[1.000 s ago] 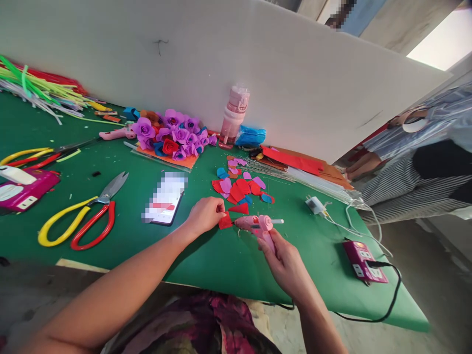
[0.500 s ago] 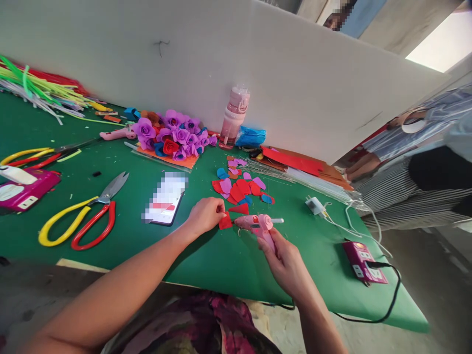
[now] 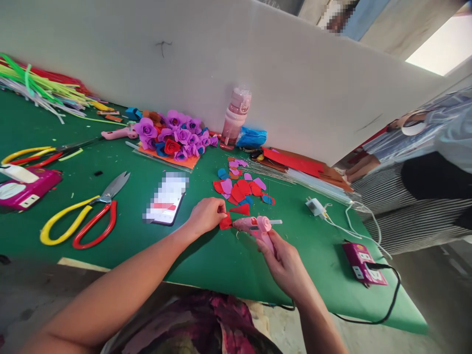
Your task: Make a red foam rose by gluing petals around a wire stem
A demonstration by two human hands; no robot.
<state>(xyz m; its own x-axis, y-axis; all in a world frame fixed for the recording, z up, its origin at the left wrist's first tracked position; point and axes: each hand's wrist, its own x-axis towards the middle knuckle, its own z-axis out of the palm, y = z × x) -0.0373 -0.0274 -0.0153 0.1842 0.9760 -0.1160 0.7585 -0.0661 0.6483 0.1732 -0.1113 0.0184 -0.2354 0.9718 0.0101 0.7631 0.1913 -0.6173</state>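
My left hand (image 3: 205, 215) pinches a small red foam piece (image 3: 225, 222) against the green table (image 3: 221, 260). My right hand (image 3: 283, 263) grips the handle of a pink glue gun (image 3: 255, 225), whose nozzle touches the red piece. Just beyond lies a scatter of red, purple and blue foam petals (image 3: 241, 187). A heap of finished purple, red and blue foam roses (image 3: 173, 135) rests on an orange sheet farther back.
Yellow-and-red scissors (image 3: 83, 219) and a phone (image 3: 165, 198) lie to the left. A pink bottle (image 3: 234, 118) stands by the white partition. A magenta power strip (image 3: 363, 263) with a black cord sits at the right. Another person in striped clothes sits at the far right.
Both hands stay almost in place with the glue gun's nozzle at the red piece. The view has shifted slightly.
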